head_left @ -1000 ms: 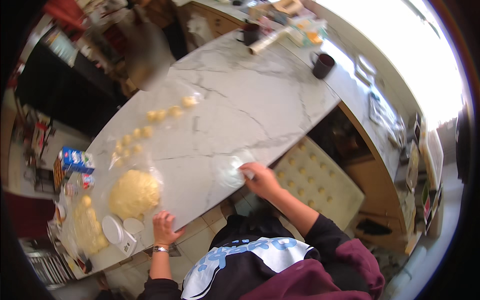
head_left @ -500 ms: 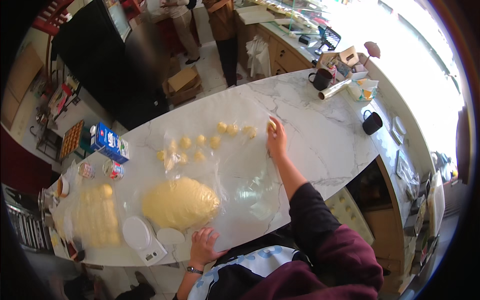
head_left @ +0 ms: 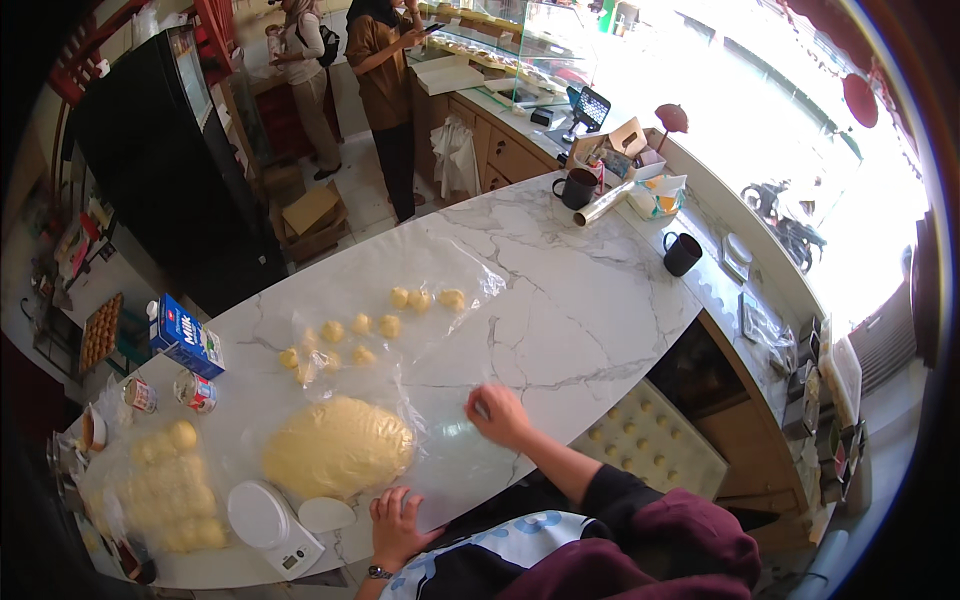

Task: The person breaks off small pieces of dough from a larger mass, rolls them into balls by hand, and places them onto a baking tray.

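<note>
Right hand (head_left: 497, 415) is back from the end of the row of dough balls (head_left: 420, 299) to the near side of the worktop (head_left: 580, 270). Its fingers curl inward; can't tell how tightly, or if they hold anything. Left hand (head_left: 398, 525) rests at the edge, fingers spread, nothing visible held, just beside the white disc (head_left: 327, 515). Dough mound (head_left: 338, 445) lies right of the kitchen scale (head_left: 258, 515). Risk: snagging the loose plastic sheet (head_left: 488, 283) could roll dough balls; a left-side slip could knock the white disc.
</note>
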### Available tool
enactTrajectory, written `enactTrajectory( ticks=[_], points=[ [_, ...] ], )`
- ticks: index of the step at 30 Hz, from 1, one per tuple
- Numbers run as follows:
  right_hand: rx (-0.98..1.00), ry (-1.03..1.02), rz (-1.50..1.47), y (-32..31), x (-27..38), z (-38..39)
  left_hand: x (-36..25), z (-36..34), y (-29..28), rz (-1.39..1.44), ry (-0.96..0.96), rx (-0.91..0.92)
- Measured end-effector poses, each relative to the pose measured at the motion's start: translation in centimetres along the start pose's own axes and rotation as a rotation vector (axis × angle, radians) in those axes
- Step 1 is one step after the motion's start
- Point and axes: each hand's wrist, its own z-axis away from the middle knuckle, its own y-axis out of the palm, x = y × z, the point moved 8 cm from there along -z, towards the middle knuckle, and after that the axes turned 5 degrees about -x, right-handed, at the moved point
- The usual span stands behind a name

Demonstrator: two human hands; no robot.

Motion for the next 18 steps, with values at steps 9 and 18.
enactTrajectory(
  ticks=[9, 18],
  points=[
    [-0.368, -0.155, 0.3, -7.0, -4.4, -4.2, -0.9, -1.0, -0.1, 0.004, 0.035, -0.011],
    [-0.158, -0.117, 0.241, -6.6, -4.6, 0.7, -0.3, -0.4, -0.9, -0.01, 0.008, -0.026]
  ],
)
